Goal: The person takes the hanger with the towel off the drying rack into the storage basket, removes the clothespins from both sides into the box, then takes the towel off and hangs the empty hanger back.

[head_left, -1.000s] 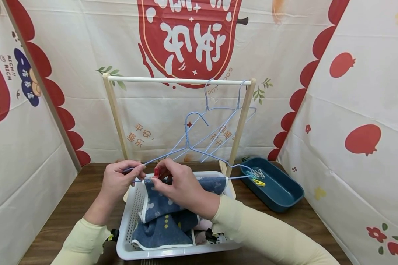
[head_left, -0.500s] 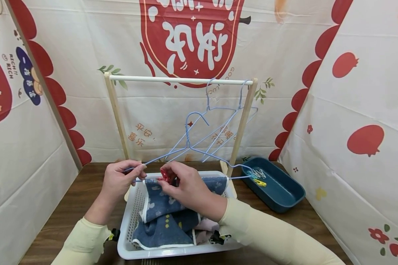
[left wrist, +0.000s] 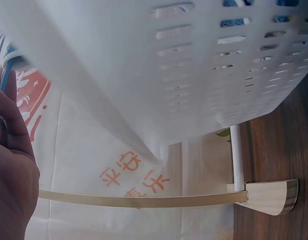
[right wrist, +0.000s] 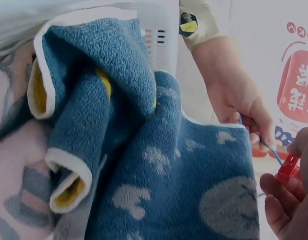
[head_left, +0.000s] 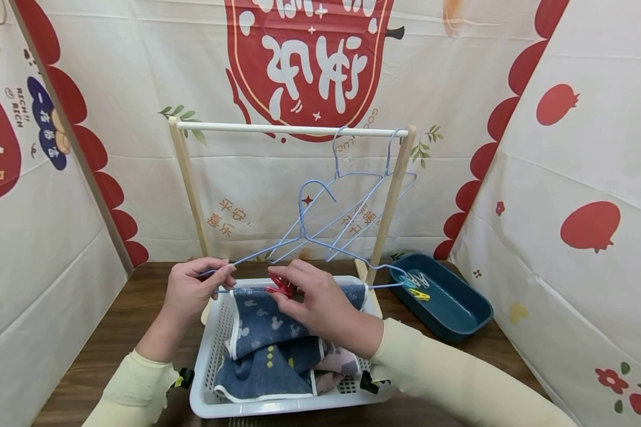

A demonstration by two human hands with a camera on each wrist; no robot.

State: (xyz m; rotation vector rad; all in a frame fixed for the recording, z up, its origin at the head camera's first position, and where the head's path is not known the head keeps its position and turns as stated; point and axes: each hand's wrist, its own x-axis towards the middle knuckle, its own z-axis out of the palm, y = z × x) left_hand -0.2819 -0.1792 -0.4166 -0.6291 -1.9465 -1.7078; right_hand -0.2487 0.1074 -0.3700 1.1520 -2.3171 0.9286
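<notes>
My left hand (head_left: 192, 287) grips the left corner of a blue wire clothes hanger (head_left: 302, 222), whose hook points up. A blue towel (head_left: 259, 323) with grey patterns and white edging lies over the hanger's lower bar, its lower part in the white basket (head_left: 278, 408). Between the thumb and fingers of my right hand (head_left: 320, 302) is a red clothespin (head_left: 283, 286), close to the towel's top edge. In the right wrist view that clothespin (right wrist: 287, 170) shows at the fingertips, in front of the hanger wire; whether it touches the towel I cannot tell.
A rack with a white rail (head_left: 278, 128) stands behind, two blue hangers (head_left: 335, 160) on its right end. Right of the basket, a dark teal tray (head_left: 454, 323) holds several clothespins (head_left: 419, 294). A pink cloth (head_left: 338, 362) lies in the basket.
My right hand has moved right along the towel's top edge with the red clothespin, which has turned and shows more fully. The left hand and hanger have stayed nearly still.
</notes>
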